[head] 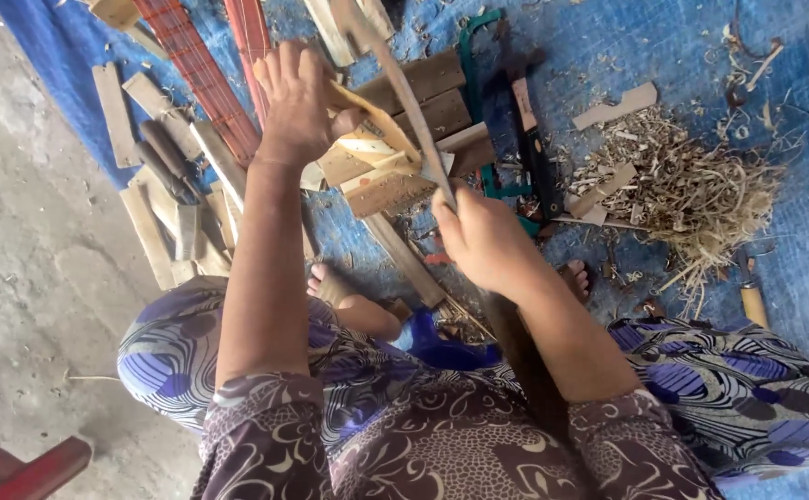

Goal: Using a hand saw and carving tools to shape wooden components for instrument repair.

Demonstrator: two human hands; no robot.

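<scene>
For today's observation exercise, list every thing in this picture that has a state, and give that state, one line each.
left hand: closed around the pale wooden piece, held up.
right hand: gripping the long blade.
pale wooden piece: curved, partly carved, held over the blocks.
long blade: tilted, edge against the wood.
wood shavings: heaped loose on the blue tarp.
wooden blocks: stacked, lying flat.

One head-worn camera looks steeply down, close over the lap and blue mat (608, 56).
</scene>
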